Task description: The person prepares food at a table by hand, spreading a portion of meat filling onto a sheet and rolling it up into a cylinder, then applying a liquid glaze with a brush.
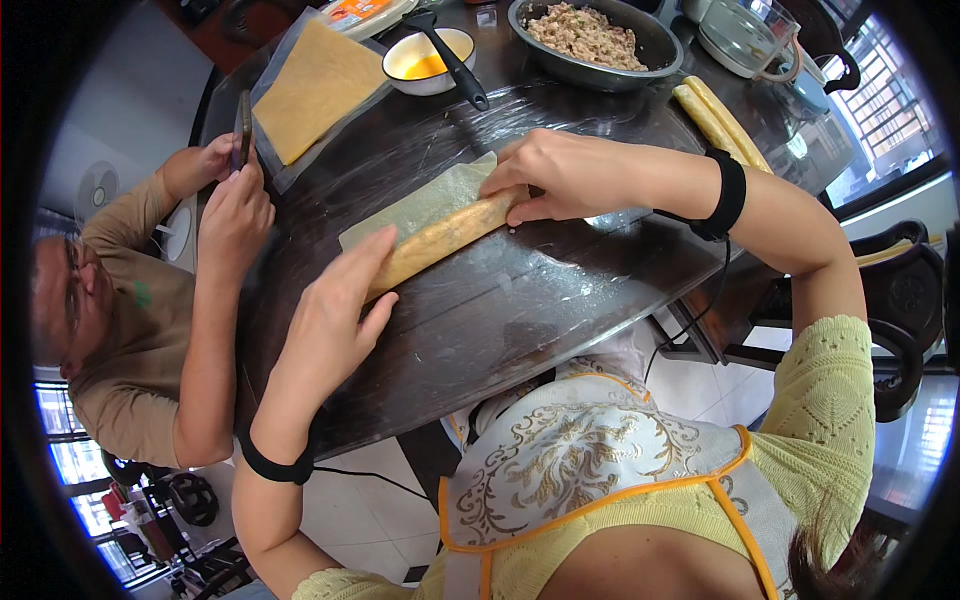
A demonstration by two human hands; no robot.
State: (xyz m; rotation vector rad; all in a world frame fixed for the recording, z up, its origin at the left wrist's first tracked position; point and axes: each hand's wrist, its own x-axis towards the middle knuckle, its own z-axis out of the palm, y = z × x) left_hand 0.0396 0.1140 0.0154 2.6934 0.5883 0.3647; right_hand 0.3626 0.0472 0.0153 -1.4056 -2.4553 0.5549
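A filled roll in a thin yellow wrapper [450, 241] lies slantwise on the dark wooden table [480, 330]. Its flat, unrolled wrapper part [420, 199] spreads on the far side. My left hand [337, 300] rests on the near-left end of the roll, fingers over the top and thumb at the near side. At the other end, my right hand [551, 176] pinches the roll between thumb and fingers. Beyond are a white bowl of beaten egg [426, 66] with a black-handled utensil [454, 64] across it, and a metal bowl of minced filling [589, 37].
Stacked yellow wrapper sheets [319, 86] lie on plastic at the far left. Finished rolls [720, 124] sit at the right, near a glass container [742, 37]. A person holding a phone [244, 131] sits at the left table edge. Black cords hang from both my wristbands.
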